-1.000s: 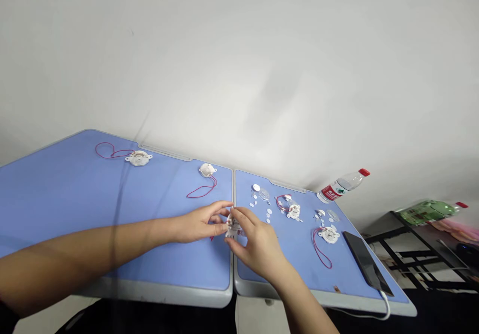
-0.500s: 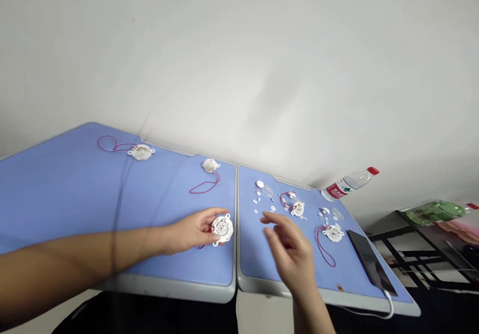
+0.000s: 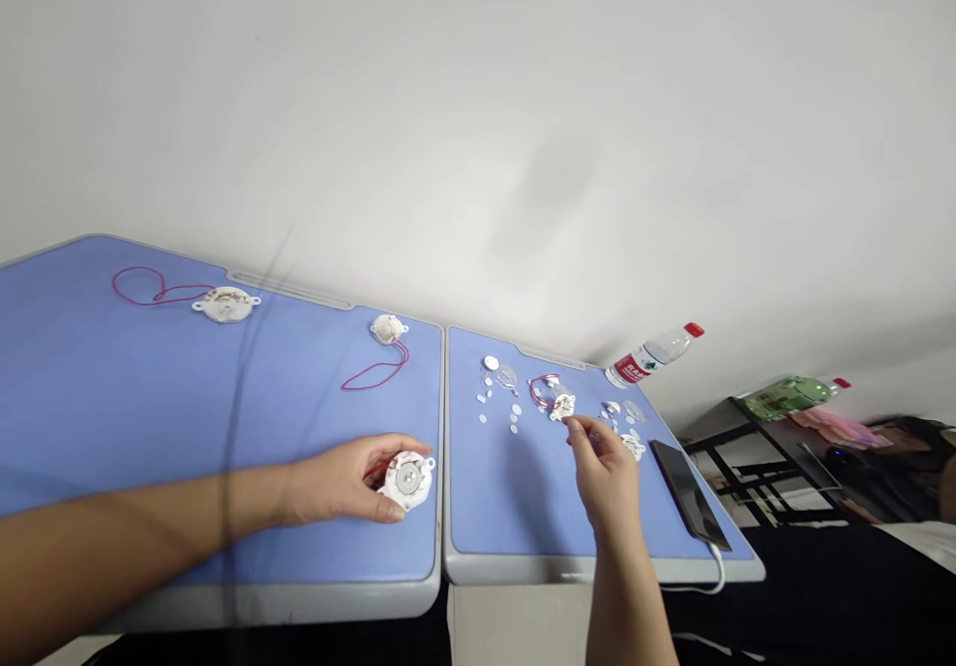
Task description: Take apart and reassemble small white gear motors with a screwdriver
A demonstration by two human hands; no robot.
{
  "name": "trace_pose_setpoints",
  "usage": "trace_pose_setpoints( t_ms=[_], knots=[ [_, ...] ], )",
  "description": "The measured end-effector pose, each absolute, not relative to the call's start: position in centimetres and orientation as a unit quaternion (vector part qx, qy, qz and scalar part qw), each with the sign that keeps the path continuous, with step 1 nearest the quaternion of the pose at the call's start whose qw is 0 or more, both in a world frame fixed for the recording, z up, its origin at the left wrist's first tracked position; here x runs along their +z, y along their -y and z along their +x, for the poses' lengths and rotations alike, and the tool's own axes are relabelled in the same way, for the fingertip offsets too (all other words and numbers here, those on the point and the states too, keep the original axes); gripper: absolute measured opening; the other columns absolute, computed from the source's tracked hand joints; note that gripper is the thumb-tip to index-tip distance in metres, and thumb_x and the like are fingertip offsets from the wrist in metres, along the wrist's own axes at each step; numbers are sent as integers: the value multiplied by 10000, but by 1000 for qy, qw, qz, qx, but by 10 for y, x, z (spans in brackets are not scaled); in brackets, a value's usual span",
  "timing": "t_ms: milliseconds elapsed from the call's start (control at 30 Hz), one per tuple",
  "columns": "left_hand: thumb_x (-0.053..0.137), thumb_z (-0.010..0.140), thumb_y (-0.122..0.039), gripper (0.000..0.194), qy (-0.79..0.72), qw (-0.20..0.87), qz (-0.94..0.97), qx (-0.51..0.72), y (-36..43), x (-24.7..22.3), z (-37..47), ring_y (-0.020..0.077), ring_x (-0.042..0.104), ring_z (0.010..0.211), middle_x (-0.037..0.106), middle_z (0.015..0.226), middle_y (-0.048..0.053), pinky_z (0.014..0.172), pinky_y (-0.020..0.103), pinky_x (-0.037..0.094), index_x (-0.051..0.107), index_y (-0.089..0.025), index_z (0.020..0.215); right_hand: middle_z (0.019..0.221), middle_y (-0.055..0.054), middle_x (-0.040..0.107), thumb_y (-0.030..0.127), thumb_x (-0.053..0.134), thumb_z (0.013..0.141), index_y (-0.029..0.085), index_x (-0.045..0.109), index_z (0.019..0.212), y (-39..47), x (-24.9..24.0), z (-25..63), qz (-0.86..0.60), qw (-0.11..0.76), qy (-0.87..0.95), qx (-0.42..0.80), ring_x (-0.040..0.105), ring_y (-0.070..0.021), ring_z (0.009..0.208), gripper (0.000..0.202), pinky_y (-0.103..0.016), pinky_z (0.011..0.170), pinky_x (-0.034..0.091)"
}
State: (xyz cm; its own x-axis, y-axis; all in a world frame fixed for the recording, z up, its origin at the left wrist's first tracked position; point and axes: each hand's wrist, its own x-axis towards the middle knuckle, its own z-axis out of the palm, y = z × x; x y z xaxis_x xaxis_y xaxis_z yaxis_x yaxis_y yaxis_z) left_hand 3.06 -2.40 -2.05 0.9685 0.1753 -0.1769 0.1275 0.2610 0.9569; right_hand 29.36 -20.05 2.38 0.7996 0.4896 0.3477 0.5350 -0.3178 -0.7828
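Observation:
My left hand (image 3: 351, 482) grips the rim of a white round plastic housing (image 3: 408, 479), thumb in front and fingers behind. A grey disc sits in the middle of this housing, and red wire shows beside the palm. Over the right table, my right hand (image 3: 608, 472) has its thumb and forefinger pinched together. Its fingertips are at the near edge of another white housing (image 3: 563, 406) with a red wire loop; whether they hold anything is hidden. Partly behind that hand lies a further white housing (image 3: 633, 445).
Two blue tables (image 3: 314, 397) meet at a narrow gap. White housings with red wires (image 3: 226, 305) (image 3: 388, 329) lie on the left one. Small white pieces (image 3: 515, 410), clear covers (image 3: 506, 375), a water bottle (image 3: 648, 357) and a cabled phone (image 3: 688, 492) occupy the right one.
My right hand has moved forward to the wired housing, its fingers closing into a pinch. My left hand still holds its housing, now turned slightly. The whole view has shifted rightward.

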Motion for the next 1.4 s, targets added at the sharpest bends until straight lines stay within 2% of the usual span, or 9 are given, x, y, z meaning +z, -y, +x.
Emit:
trace_pose_setpoints(
  t_ms=[133, 267, 433, 700, 833, 1033, 1200, 1333, 1400],
  knots=[
    [756, 610, -178, 680, -144, 764, 628, 6, 26, -21, 31, 187, 570, 980, 587, 995, -2, 875, 320, 440, 500, -237, 1237, 716, -58, 638, 485, 473, 824, 164, 662, 801, 175, 26, 303, -831, 435, 347, -24, 566, -202, 671, 373, -297, 617, 423],
    [714, 630, -172, 645, -149, 751, 643, 25, 28, -19, 31, 155, 559, 892, 552, 934, -27, 803, 287, 437, 446, -237, 1213, 701, -33, 660, 368, 544, 740, 189, 664, 722, 139, 26, 314, -836, 378, 398, 28, 575, -191, 655, 216, -292, 624, 425],
    [688, 634, -168, 465, -145, 738, 657, 38, 29, -16, 31, 137, 538, 798, 538, 853, -47, 719, 265, 413, 459, -220, 1035, 642, -5, 656, 261, 546, 687, 200, 676, 664, 114, 16, 310, -834, 286, 461, 100, 580, -172, 581, 146, -268, 553, 410],
    [746, 615, -199, 568, -149, 770, 620, 18, 26, -25, 33, 194, 594, 1020, 627, 1028, 5, 892, 331, 457, 514, -232, 1132, 882, -30, 724, 207, 564, 739, 221, 713, 812, 130, -1, 302, -825, 232, 503, 112, 650, -207, 811, 166, -310, 748, 467],
    [744, 612, -188, 594, -175, 774, 608, 17, 26, -25, 33, 202, 599, 1048, 635, 1041, 5, 924, 348, 453, 513, -224, 1157, 912, -36, 710, 186, 608, 745, 231, 726, 888, 127, -6, 299, -820, 211, 520, 113, 656, -210, 838, 191, -310, 758, 466],
    [758, 625, -184, 589, -163, 781, 602, 28, 25, -28, 33, 207, 598, 1065, 638, 1073, 18, 934, 362, 451, 520, -224, 1162, 891, -38, 675, 122, 583, 756, 223, 713, 812, 124, -10, 296, -811, 205, 537, 110, 629, -201, 832, 173, -291, 742, 449],
    [769, 641, -182, 580, -155, 786, 597, 48, 25, -31, 33, 214, 591, 1088, 634, 1109, 40, 943, 373, 452, 527, -213, 1167, 828, -47, 640, 120, 561, 747, 198, 663, 728, 122, -13, 295, -803, 238, 536, 111, 581, -201, 798, 129, -301, 732, 424],
    [776, 635, -181, 583, -149, 788, 593, 66, 26, -34, 34, 213, 592, 1069, 631, 1098, 40, 932, 369, 453, 541, -207, 1167, 740, -29, 606, 212, 569, 772, 191, 640, 753, 124, -5, 284, -788, 284, 530, 131, 514, -167, 659, 77, -288, 642, 406],
    [777, 635, -180, 590, -149, 787, 595, 67, 26, -36, 35, 212, 593, 1060, 631, 1093, 36, 926, 368, 453, 542, -210, 1175, 640, 6, 543, 295, 584, 797, 189, 645, 797, 128, 0, 270, -767, 313, 534, 167, 441, -134, 557, 122, -262, 557, 374]
  ],
)
